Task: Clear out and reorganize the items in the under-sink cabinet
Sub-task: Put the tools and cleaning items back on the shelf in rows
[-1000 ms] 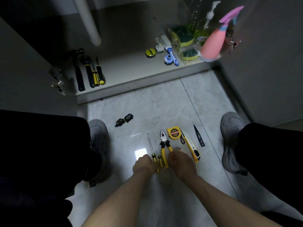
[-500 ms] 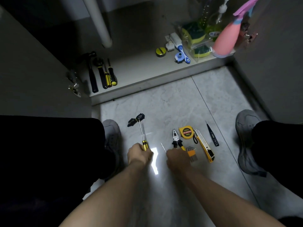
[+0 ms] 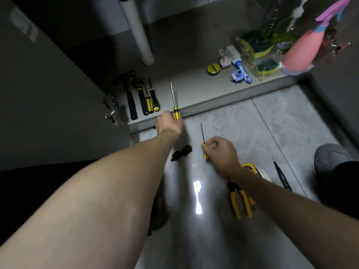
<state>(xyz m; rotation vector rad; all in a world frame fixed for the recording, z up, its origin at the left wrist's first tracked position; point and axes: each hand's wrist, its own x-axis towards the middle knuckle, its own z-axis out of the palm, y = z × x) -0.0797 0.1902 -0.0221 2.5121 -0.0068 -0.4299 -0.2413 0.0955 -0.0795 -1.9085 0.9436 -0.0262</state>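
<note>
Left grip (image 3: 168, 122) and right grip (image 3: 221, 152) each pinch a screwdriver; no label reads clearly.

head cam | one view only | looked forward and down, close over both forearms | faced open cabinet floor (image 3: 194, 88) and floor tiles (image 3: 281, 121)

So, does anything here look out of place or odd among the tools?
Mostly tidy. One small black object lies alone on the floor tile, apart from the pliers and the row of tools in the cabinet. I cannot tell what it is. No spill or damage shows.
</note>
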